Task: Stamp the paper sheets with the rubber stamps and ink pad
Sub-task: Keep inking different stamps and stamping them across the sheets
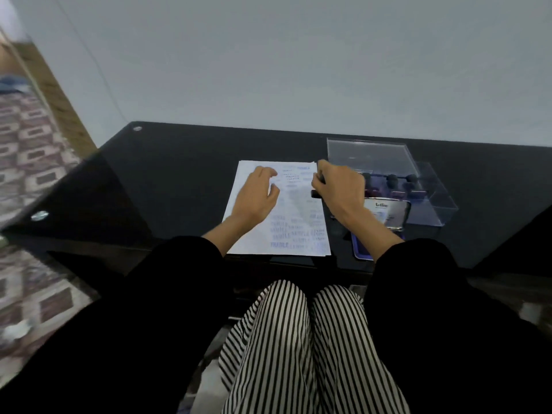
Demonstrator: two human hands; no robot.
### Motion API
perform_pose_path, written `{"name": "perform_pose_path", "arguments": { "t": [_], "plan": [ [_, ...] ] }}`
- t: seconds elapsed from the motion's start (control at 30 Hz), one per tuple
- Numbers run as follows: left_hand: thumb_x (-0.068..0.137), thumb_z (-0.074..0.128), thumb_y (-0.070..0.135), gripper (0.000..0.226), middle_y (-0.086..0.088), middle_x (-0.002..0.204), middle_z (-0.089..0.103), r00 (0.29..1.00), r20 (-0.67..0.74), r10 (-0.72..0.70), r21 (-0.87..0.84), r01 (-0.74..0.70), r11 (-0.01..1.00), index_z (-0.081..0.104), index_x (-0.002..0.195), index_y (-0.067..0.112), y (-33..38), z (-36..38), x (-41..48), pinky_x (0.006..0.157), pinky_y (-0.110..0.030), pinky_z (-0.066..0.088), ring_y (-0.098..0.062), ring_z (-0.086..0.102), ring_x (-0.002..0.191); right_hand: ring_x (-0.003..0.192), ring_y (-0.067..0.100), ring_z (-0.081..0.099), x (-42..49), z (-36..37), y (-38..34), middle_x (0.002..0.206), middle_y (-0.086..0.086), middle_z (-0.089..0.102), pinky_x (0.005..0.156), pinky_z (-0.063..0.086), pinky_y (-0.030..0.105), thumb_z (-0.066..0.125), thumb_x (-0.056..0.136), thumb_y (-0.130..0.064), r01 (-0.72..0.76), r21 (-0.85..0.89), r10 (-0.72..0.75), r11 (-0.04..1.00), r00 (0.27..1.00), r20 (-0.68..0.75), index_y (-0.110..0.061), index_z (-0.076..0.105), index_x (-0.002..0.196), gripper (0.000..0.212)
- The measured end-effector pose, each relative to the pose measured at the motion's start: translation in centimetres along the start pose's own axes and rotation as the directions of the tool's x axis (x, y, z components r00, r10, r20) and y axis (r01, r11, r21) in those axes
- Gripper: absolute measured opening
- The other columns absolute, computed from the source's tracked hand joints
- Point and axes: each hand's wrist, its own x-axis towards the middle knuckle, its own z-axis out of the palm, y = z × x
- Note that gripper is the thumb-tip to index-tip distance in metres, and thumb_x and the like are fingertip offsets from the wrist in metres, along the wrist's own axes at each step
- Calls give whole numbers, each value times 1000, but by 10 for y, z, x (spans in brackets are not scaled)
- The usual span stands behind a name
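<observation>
Paper sheets (277, 228) held flat on the table (179, 174) under the left hand (257, 195), fingers relaxed, probably against sliding. Stamp (316, 194) gripped in the right hand (340, 189) at their edge.

Stamp (316, 194) mostly hidden under your right hand (339, 189), ink pad (388, 215) by the table's (179, 174) near edge partly under your forearm (369, 231), print on the paper sheets (286, 204) blurred.
</observation>
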Motion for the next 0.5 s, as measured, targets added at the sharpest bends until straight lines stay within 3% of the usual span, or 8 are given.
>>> {"name": "perform_pose_path", "arguments": {
  "t": [0.13, 0.3, 0.4, 0.5],
  "plan": [
    [97, 41, 17, 33, -8, 134, 45, 996, -22, -85, 42, 86, 995, 45, 129, 7, -32, -18, 25, 95, -24, 39, -20, 48, 120, 56, 18, 38, 31, 18, -22, 54, -2, 35, 45, 19, 27, 40, 96, -21, 20, 25, -20, 999, 1000, 23, -15, 38, 75, 22],
    [96, 40, 13, 32, -10, 129, 50, 994, -7, -113, 67, 113, 991, 48, 125, 5, -71, -20, 58, 94, -29, 43, -21, 50, 114, 52, 19, 39, 69, 50, -43, 54, -2, 40, 44, 19, 24, 41, 97, -26, 18, 37, -20, 999, 998, 59, -15, 41, 75, 24],
    [95, 39, 10, 35, -9, 134, 49, 994, 29, -109, 102, 106, 989, 48, 129, 6, -89, -13, 76, 99, -30, 40, -22, 47, 121, 45, 13, 30, 87, 71, -54, 52, -4, 35, 44, 20, 24, 40, 98, -29, 15, 46, -19, 999, 997, 81, -15, 41, 75, 27],
    [96, 39, 10, 38, -8, 141, 46, 993, 57, -99, 142, 90, 986, 45, 134, 7, -102, -2, 89, 109, -30, 32, -21, 41, 131, 49, 13, 34, 101, 94, -63, 54, -3, 38, 47, 24, 24, 39, 98, -29, 18, 58, -25, 998, 993, 118, -14, 43, 76, 27]
  ]
}}
